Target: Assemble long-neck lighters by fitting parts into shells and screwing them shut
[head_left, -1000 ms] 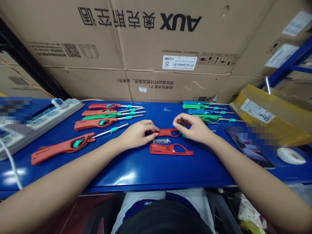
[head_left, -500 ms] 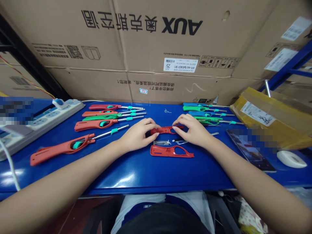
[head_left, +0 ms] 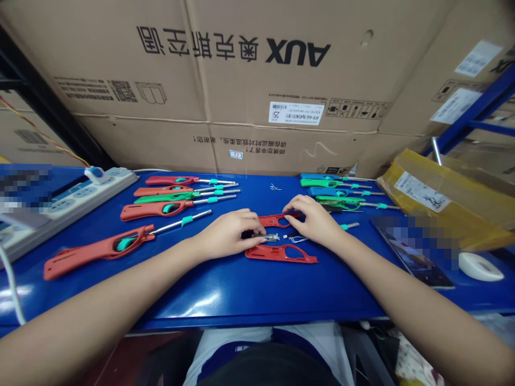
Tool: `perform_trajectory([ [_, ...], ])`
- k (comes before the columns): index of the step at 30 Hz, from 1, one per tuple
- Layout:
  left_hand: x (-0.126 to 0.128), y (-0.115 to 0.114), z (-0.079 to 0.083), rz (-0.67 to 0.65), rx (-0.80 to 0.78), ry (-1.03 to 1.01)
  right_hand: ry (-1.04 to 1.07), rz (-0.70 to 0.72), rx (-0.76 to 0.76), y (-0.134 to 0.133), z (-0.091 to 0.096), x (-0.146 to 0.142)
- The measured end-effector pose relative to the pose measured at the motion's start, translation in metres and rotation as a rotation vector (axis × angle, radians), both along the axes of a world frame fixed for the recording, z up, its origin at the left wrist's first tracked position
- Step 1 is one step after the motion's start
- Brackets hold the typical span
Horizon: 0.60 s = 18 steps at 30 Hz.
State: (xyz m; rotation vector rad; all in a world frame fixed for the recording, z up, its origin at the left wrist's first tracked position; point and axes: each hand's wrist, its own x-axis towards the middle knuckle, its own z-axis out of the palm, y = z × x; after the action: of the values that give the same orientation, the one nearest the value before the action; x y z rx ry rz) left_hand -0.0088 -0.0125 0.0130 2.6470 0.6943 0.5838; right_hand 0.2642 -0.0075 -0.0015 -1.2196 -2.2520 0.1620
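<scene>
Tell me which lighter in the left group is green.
The green lighter, third from the back of five, lying between two red ones; the rest of that group are red.

Left hand (head_left: 227,236) seemingly pinches insert (head_left: 269,237); right hand (head_left: 317,221) holds red shell (head_left: 272,220).

Just beside my left hand (head_left: 227,234), the red lighter shell (head_left: 280,253) looks like smooth, matt plastic. The blue tabletop (head_left: 241,292) is glossy and throws back light. The cardboard boxes (head_left: 225,86) behind are dull brown, creased paperboard.
</scene>
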Motion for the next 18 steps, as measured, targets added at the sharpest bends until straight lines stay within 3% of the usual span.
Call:
perform_trajectory([
  [4,0.000,-0.002,0.003,0.040,0.010,0.010,0.047,0.034,0.052,-0.004,0.013,0.005],
  [7,-0.001,-0.002,0.003,0.076,0.008,0.021,-0.049,0.230,-0.085,-0.011,0.025,0.011],
  [9,-0.002,-0.003,0.002,0.085,0.011,0.021,-0.128,0.267,-0.173,-0.016,0.029,0.011],
  [14,-0.003,-0.004,0.006,0.066,0.054,-0.017,-0.210,0.216,-0.179,-0.020,0.028,0.004],
  [18,-0.004,-0.006,0.012,-0.049,0.112,0.002,-0.185,0.168,-0.138,-0.020,0.034,0.009],
])
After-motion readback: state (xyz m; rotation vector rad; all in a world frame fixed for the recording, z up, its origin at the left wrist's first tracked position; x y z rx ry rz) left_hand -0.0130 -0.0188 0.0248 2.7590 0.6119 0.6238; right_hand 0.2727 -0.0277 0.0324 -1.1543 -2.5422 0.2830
